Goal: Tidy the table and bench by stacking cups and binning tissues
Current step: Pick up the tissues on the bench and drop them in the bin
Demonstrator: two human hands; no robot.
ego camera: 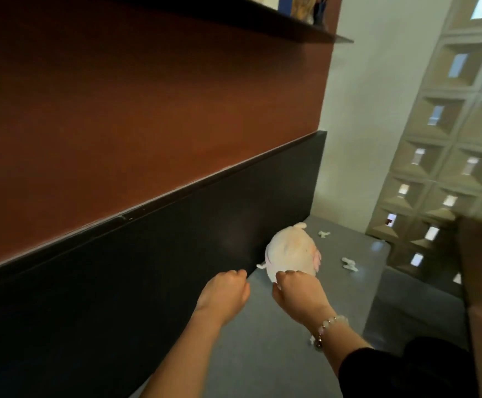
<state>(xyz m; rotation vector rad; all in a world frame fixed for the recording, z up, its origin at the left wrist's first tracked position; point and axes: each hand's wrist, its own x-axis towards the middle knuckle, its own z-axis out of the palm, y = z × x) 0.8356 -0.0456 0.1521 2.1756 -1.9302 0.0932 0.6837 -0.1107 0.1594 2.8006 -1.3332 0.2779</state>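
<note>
On the grey bench seat (262,354), a pale pink plush toy (288,251) lies against the black backrest (176,254). My right hand (297,288), with a bead bracelet at the wrist, has its fingers curled on the toy's near edge. Just left of it, my left hand (225,291) hovers over the seat with its fingers curled; nothing shows in it and its palm is hidden. Crumpled white tissues lie on the seat: one far tissue (324,234) beyond the toy, a second tissue (349,264) to its right, and a small scrap (311,340) under my right wrist.
A brown wall rises above the backrest, with a dark shelf (277,21) high up. A brown table edge (481,282) stands at the right, and the grey floor (415,311) lies between it and the bench. A patterned block wall (449,139) closes the far right.
</note>
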